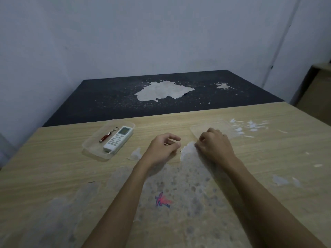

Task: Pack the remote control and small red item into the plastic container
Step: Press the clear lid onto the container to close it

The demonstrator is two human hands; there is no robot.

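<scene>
Remote (118, 138), red item (105, 137) in container (93, 148) | right hand (213, 144) on lid (222, 124)

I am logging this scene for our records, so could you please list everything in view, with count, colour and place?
plastic container: one, clear, left of centre on the wooden table
remote control: one, white, lying in the container
small red item: one, dark red with a metal key ring, in the container beside the remote
lid: one, clear, flat on the table at the right hand, partly under it
wooden table: one, light wood, worn grey patches and a red-blue mark near the front
dark table: one, black with peeled pale patches, behind the wooden one
left hand: one, loosely curled, resting on the table, empty
right hand: one, curled, on the lid's near edge
</scene>
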